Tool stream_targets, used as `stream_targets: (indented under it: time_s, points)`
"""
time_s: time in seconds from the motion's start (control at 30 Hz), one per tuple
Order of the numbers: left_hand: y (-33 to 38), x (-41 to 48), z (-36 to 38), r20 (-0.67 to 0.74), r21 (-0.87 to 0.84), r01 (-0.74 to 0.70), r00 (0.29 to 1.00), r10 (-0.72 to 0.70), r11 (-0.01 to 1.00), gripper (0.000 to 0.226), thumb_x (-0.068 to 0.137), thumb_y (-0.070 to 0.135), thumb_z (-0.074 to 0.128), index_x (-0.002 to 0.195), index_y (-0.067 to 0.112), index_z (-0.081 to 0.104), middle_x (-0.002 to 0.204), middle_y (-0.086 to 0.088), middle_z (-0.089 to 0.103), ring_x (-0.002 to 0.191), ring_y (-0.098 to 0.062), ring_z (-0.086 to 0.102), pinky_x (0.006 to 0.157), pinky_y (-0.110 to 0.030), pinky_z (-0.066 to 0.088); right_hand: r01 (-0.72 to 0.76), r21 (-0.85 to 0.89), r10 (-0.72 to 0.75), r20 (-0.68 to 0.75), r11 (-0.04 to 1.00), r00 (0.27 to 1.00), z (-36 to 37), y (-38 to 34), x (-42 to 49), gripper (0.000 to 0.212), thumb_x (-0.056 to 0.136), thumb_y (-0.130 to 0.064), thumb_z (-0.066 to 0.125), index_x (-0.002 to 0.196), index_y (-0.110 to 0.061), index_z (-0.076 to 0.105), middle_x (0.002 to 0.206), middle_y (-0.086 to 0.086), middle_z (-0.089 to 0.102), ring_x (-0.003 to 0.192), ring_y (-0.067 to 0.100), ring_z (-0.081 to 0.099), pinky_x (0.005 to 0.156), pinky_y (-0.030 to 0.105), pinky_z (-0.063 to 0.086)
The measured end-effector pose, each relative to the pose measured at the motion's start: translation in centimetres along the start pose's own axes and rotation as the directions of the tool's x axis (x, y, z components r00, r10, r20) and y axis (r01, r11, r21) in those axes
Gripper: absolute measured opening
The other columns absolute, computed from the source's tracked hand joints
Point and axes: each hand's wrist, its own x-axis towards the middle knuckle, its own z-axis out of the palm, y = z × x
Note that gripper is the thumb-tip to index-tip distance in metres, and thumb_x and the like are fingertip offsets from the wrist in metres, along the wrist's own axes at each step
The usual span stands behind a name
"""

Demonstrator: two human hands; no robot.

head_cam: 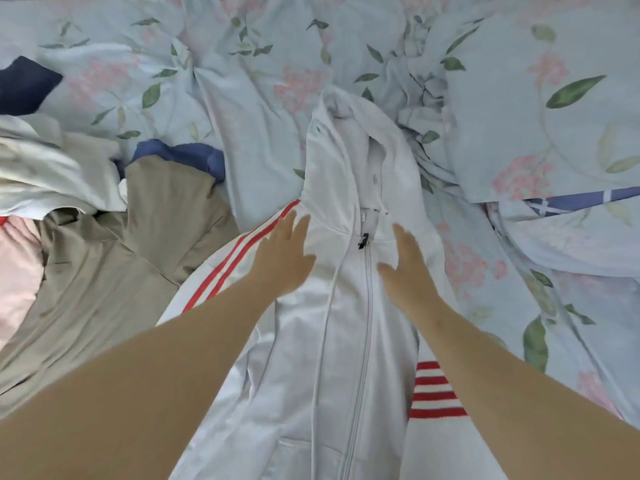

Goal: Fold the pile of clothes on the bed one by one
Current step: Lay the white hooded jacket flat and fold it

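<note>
Your left hand [284, 258] and right hand [407, 268] lie flat and spread, gripping nothing, on the white hoodie [346, 341] at frame centre. Smooth outward from the zip [367, 289] before folding the sleeves in.

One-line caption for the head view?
Left hand and right hand open over a white zip hoodie spread on the floral bed.

White hoodie [346, 323] with red sleeve stripes, khaki garment [114, 271], navy cloth [24, 84], pale-blue bedsheet [242, 64] with pink flowers, green leaves.
</note>
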Motion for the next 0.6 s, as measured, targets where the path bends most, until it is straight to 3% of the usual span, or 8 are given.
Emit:
stream_targets:
  time_s: [0.07,0.17,0.27,0.33,0.4,0.5,0.57,0.6]
  points:
    - [-0.5,-1.6,2.7,0.097,0.158,-0.004,0.995,-0.012,0.987,0.066,0.1,0.035,0.037,0.152,0.022,-0.001,0.16,0.0,-0.012,0.147,-0.02,-0.008,0.118,-0.041,0.004,-0.105,-0.104,0.114,0.076,0.989,0.991,1.5,1.6,-1.0,0.067,0.095,-0.014,0.04,0.152,-0.029,0.007,0.16,-0.003,0.004,0.147,0.016,0.005,0.117,0.042,0.015]
    - [-0.6,-4.3,6.2,0.183,0.266,-0.062,0.983,0.013,0.962,0.064,0.1,0.041,0.033,0.152,0.025,-0.001,0.16,0.002,-0.011,0.146,-0.021,-0.014,0.117,-0.042,-0.004,-0.195,-0.191,0.205,0.037,0.962,0.978,2.9,4.0,-3.1,0.064,0.094,-0.017,0.043,0.151,-0.025,0.015,0.159,0.001,0.014,0.146,0.019,0.011,0.115,0.042,0.02]
    - [-0.1,-6.7,9.8,0.196,0.339,-0.108,0.98,0.042,0.935,0.064,0.1,0.047,0.027,0.151,0.028,-0.005,0.159,0.002,-0.014,0.145,-0.022,-0.02,0.116,-0.046,-0.011,-0.213,-0.23,0.172,-0.183,0.95,0.968,3.5,6.6,-6.9,0.055,0.09,-0.014,0.052,0.142,-0.018,0.037,0.145,0.009,0.039,0.131,0.027,0.037,0.103,0.041,0.034]
    - [0.8,-8.4,12.0,0.213,0.335,-0.12,0.976,0.05,0.935,0.064,0.1,0.05,0.024,0.151,0.03,-0.008,0.159,0.001,-0.017,0.144,-0.023,-0.022,0.115,-0.047,-0.013,-0.299,-0.22,0.203,-0.374,0.928,0.905,3.5,8.4,-9.4,0.048,0.086,-0.015,0.061,0.132,-0.012,0.048,0.126,0.016,0.051,0.111,0.034,0.05,0.091,0.044,0.043]
    - [1.5,-10.1,14.4,0.232,0.281,-0.112,0.972,0.046,0.953,0.063,0.098,0.05,0.026,0.152,0.029,-0.001,0.16,-0.006,-0.009,0.146,-0.028,-0.012,0.116,-0.051,-0.006,-0.443,-0.143,0.347,-0.43,0.885,0.833,3.5,10.0,-11.4,0.055,0.083,-0.024,0.067,0.132,-0.011,0.045,0.123,0.018,0.048,0.108,0.035,0.051,0.087,0.047,0.047]
    - [2.2,-11.3,16.3,0.249,0.259,-0.109,0.968,0.043,0.96,0.062,0.086,0.053,0.031,0.14,0.023,0.038,0.146,-0.02,0.04,0.134,-0.041,0.037,0.102,-0.061,0.033,-0.541,-0.107,0.463,-0.399,0.834,0.792,3.6,12.3,-13.0,0.07,0.08,-0.038,0.071,0.137,-0.013,0.038,0.129,0.016,0.044,0.114,0.035,0.047,0.093,0.049,0.046]
    - [2.1,-11.1,16.4,0.283,0.283,-0.119,0.958,0.035,0.952,0.068,0.083,0.056,0.026,0.139,0.023,0.045,0.144,-0.021,0.042,0.132,-0.043,0.039,0.101,-0.06,0.032,-0.535,-0.031,0.479,-0.403,0.844,0.779,3.2,13.3,-13.2,0.067,0.08,-0.04,0.071,0.135,-0.015,0.041,0.13,0.014,0.045,0.115,0.033,0.047,0.096,0.05,0.044]
    - [2.1,-10.9,16.4,0.281,0.283,-0.116,0.959,0.033,0.952,0.074,0.082,0.059,0.017,0.145,0.025,0.037,0.151,-0.021,0.031,0.138,-0.044,0.028,0.108,-0.058,0.021,-0.517,-0.01,0.471,-0.4,0.856,0.787,3.1,13.6,-13.2,0.066,0.08,-0.04,0.07,0.135,-0.016,0.042,0.129,0.013,0.045,0.116,0.031,0.046,0.097,0.048,0.044]
